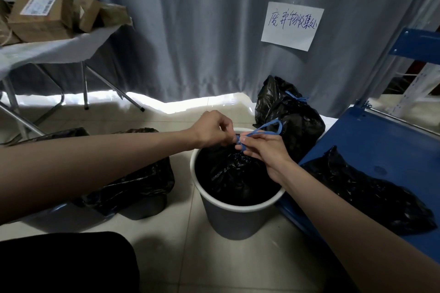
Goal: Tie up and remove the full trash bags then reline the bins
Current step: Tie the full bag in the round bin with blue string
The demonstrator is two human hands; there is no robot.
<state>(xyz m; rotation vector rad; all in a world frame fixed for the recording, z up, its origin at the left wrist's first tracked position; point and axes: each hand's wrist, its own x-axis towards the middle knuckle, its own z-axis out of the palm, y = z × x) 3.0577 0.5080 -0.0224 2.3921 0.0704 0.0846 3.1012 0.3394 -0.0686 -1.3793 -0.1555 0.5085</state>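
- The grey curtain [190, 31] fills the back of the room, a handwritten paper sign [292, 25] pinned to it; at far left a cloth-covered counter [42, 51] carries cardboard boxes [40, 16].
- A blue cart [371, 150] stands at the right with a loose black bag [371, 188] lying on its deck.
- A tied black bag [288, 116], closed with blue string, sits on the floor against the curtain, so I judge one bag already done and removed.
- The white bin [234, 216] in the middle holds the full trash bag [235, 173], gathered at the neck but not yet lifted out.
- A dark bin [140, 188] to the left wears a black liner folded over its rim.
- The left hand [213, 129] has its grip curled tight on the blue drawstring [262, 129] at the neck.
- The right hand [260, 150] pinches the same string, a loop standing up beyond it; the knot looks unfinished, with lifting and relining left.
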